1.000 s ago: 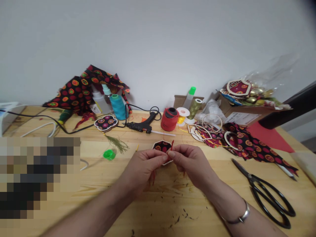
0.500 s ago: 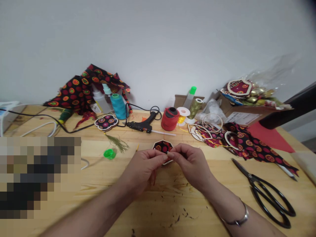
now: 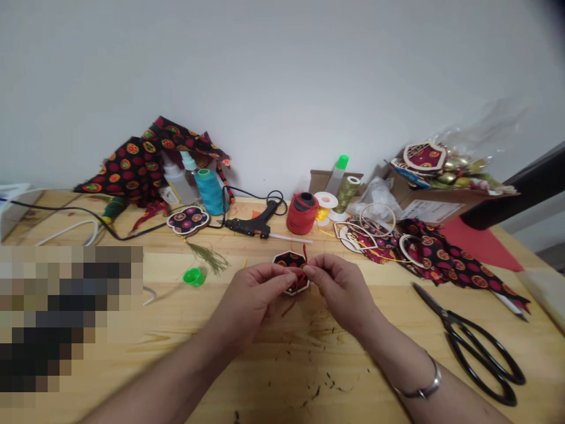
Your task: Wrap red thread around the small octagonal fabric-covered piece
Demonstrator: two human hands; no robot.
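An octagonal pendant (image 3: 289,259), dark patterned fabric in a pale wooden frame, lies at the middle of the table, partly hidden by my fingers. Over it, a red cord (image 3: 305,254) runs between my hands, one end sticking up and another hanging below. My left hand (image 3: 258,288) is closed, thumb and forefinger pinching the cord. From the other side my right hand (image 3: 342,291) pinches the cord too, its fingertips close to the left ones. Whether either hand touches the pendant is hidden.
Large black scissors (image 3: 463,335) lie at the right. Behind are a glue gun (image 3: 256,222), red cord spool (image 3: 302,213), teal thread cone (image 3: 210,193) and wooden frames on fabric (image 3: 463,259). A green cap (image 3: 193,277) and tasselled pendant (image 3: 188,220) lie left.
My hands have parted slightly, and more of the red cord shows, with one end standing above the pendant and another below. More of the pendant is visible.
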